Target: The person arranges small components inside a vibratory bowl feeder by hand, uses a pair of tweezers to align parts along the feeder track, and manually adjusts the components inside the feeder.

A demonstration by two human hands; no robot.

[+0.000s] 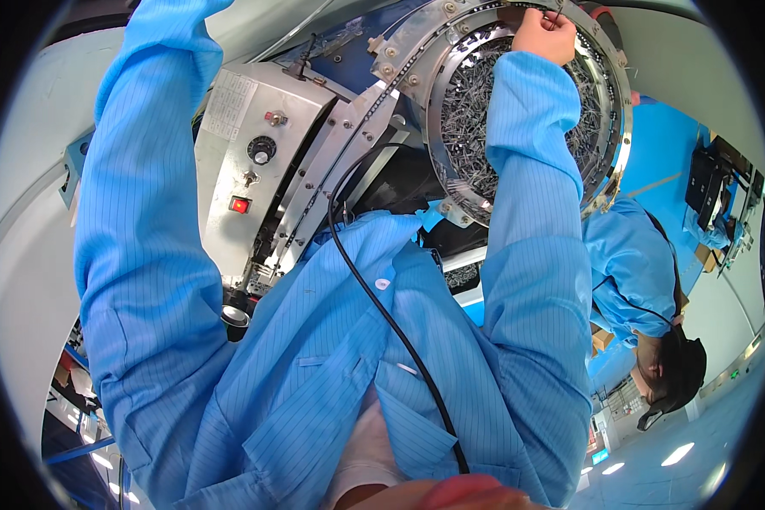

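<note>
My right hand [544,37] is over the far rim of a round metal feeder bowl [434,127]. Its fingers are pinched together around something thin and dark, too small to name. Inside the bowl lies a heap of small dark parts with thin metal leads [467,110]. My right forearm crosses above the bowl and hides part of the heap. My left arm, in a blue striped sleeve [144,195], reaches up past the top edge, so that hand is out of the picture.
Left of the bowl stands a metal control box [229,161] with a dial and a lit red switch [240,205]. A metal rail [336,161] slants between them. A black cable [374,297] hangs before my chest. Another person in blue [633,263] is at the right.
</note>
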